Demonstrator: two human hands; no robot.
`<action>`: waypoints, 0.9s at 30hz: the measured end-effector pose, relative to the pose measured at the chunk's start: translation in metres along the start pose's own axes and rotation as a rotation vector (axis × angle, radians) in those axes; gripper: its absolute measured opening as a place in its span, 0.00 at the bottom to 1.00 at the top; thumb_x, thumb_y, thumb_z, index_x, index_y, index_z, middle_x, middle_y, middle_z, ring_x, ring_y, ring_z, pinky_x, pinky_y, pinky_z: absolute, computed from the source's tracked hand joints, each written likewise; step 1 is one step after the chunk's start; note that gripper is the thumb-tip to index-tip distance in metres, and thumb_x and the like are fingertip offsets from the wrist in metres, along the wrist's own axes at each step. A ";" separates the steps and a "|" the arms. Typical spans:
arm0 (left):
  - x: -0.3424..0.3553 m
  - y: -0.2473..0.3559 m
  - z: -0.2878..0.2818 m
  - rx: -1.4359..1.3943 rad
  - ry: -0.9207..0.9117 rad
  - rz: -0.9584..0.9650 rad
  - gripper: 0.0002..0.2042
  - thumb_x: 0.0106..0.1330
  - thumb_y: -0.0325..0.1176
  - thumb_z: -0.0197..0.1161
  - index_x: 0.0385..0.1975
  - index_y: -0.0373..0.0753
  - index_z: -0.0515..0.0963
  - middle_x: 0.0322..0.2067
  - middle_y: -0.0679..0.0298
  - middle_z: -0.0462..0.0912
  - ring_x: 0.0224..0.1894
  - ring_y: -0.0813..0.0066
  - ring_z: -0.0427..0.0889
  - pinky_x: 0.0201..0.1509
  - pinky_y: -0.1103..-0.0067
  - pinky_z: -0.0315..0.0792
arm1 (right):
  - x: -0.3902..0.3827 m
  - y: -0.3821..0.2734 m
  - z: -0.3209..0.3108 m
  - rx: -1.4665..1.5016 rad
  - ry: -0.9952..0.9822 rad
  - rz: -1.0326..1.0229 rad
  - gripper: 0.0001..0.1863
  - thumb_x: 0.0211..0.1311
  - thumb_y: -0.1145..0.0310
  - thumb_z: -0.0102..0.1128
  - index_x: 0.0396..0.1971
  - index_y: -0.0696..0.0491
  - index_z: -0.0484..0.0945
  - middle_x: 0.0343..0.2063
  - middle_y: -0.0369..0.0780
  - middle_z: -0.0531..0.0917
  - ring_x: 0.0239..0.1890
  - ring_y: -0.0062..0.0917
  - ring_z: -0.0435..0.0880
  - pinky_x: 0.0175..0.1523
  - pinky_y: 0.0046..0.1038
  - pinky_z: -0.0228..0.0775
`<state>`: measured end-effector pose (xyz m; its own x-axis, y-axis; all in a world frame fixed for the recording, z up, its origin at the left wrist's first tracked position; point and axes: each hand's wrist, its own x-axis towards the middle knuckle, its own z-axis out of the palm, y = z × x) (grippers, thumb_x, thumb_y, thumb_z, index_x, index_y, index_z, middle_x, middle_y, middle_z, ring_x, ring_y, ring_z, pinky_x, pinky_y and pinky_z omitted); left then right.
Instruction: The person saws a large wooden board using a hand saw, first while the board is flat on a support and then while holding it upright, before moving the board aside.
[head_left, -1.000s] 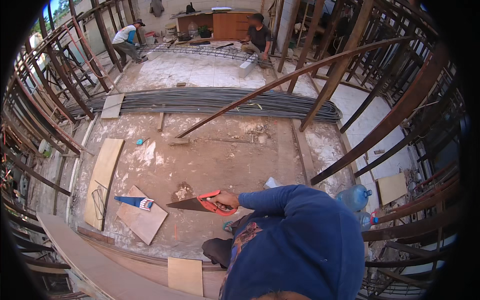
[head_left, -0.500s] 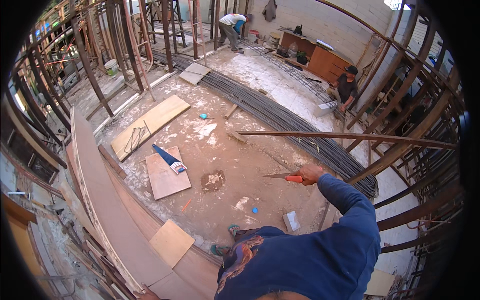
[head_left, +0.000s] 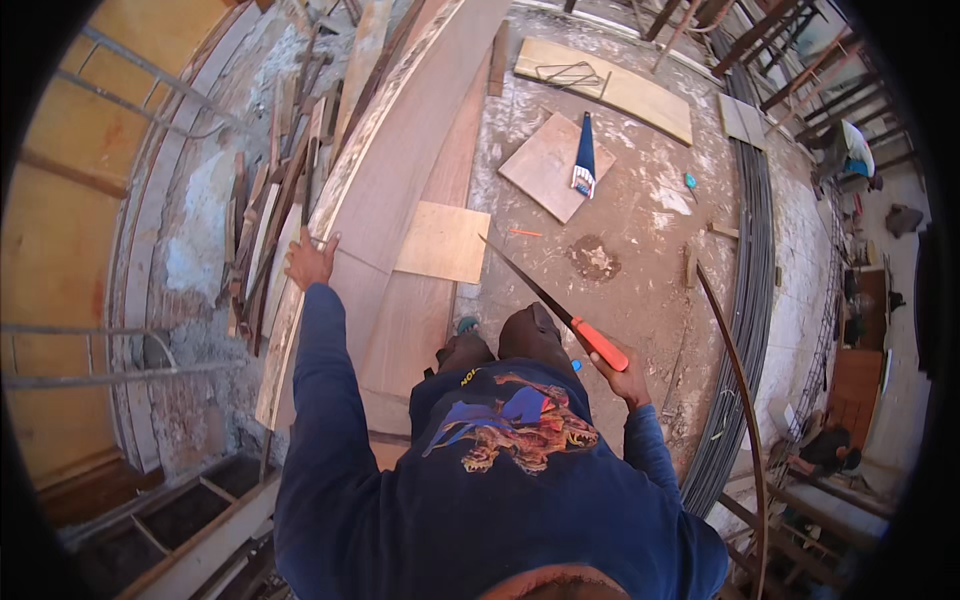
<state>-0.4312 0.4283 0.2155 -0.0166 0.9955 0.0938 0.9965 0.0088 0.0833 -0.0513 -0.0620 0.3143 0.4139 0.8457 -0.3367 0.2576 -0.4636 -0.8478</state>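
My right hand is closed round the orange-red handle of a narrow handsaw. Its tapering blade points away and to the left, its tip near a small light plywood square. At the left, my left hand rests with fingers spread on the edge of a long plywood board; a dark line crosses the board beside it. On the floor ahead, a second handsaw, blue with a white and red handle guard, lies on a square wooden panel.
A pale plank bears a bent wire piece. Long dark steel rods lie bundled to the right, with a brown bar nearer me. Wood scraps are heaped at the left. An orange pencil-like stick lies ahead. Two people are at the far right.
My view has swung left toward the plywood board. The saw in my right hand has come from the right to in front of me. My left hand now shows fully on the board's edge.
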 end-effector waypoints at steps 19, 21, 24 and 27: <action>-0.004 -0.030 0.023 0.082 0.124 -0.004 0.48 0.50 0.81 0.57 0.63 0.49 0.75 0.47 0.52 0.82 0.53 0.55 0.82 0.51 0.55 0.74 | 0.167 -0.001 0.094 -0.104 -0.566 -0.296 0.27 0.62 0.68 0.69 0.60 0.58 0.77 0.51 0.49 0.86 0.49 0.34 0.88 0.53 0.30 0.79; -0.007 -0.026 0.017 0.081 0.095 -0.033 0.47 0.50 0.79 0.59 0.65 0.52 0.74 0.45 0.53 0.81 0.51 0.55 0.82 0.52 0.56 0.75 | 0.174 0.012 0.099 -0.017 -0.469 -0.462 0.28 0.60 0.69 0.69 0.62 0.54 0.76 0.50 0.50 0.85 0.47 0.41 0.88 0.51 0.31 0.79; -0.012 -0.021 0.009 0.076 0.079 -0.038 0.46 0.51 0.77 0.61 0.66 0.51 0.73 0.45 0.53 0.81 0.50 0.55 0.83 0.53 0.59 0.76 | 0.177 0.020 0.100 -0.017 -0.500 -0.427 0.28 0.60 0.71 0.68 0.61 0.57 0.76 0.53 0.50 0.84 0.53 0.40 0.86 0.56 0.30 0.77; -0.012 -0.024 0.013 0.014 0.131 0.000 0.46 0.51 0.75 0.63 0.64 0.47 0.74 0.45 0.49 0.82 0.50 0.52 0.82 0.52 0.58 0.75 | 0.178 0.031 0.117 0.019 -0.463 -0.481 0.27 0.62 0.71 0.68 0.61 0.59 0.75 0.54 0.52 0.83 0.54 0.38 0.86 0.56 0.31 0.77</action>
<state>-0.4543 0.4171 0.1997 -0.0263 0.9746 0.2225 0.9975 0.0112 0.0692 -0.0718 0.1053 0.1795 -0.1615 0.9852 -0.0570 0.3025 -0.0055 -0.9531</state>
